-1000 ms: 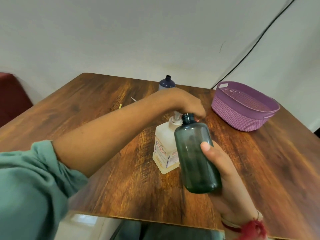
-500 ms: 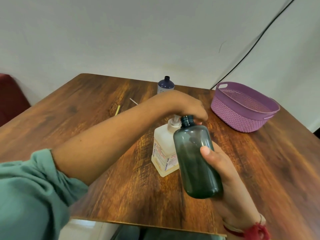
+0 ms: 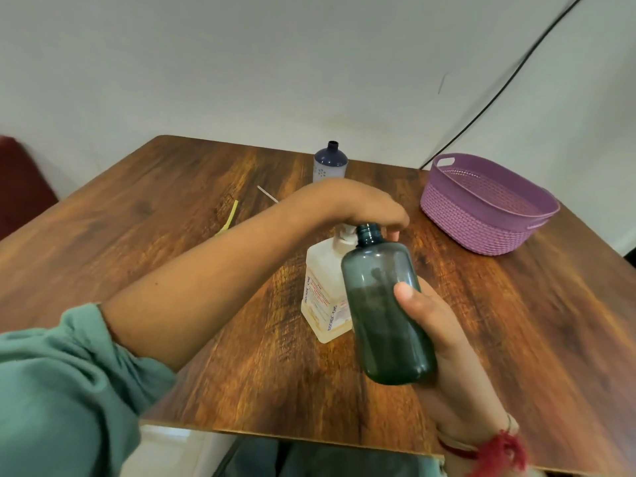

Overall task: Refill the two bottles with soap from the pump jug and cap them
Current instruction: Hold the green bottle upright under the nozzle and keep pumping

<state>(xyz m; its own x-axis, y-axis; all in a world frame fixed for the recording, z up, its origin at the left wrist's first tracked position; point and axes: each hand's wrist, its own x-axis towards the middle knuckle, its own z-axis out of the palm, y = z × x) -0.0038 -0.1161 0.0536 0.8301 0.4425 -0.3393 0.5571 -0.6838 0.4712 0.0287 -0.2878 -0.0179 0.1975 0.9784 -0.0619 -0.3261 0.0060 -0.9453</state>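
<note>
Barely shifted hands: left (image 3: 361,204) hiding pump jug (image 3: 325,297) head, right (image 3: 444,339) gripping uncapped green bottle (image 3: 385,311).

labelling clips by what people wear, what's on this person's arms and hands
The left arm has a loose teal-green sleeve pushed up past the elbow, bunched in folds, leaving the forearm bare. The left hand wears nothing visible. The right hand has no sleeve in view; its wrist carries a red thread band with a frayed tassel, plus a thin pale bangle beside it.
</note>
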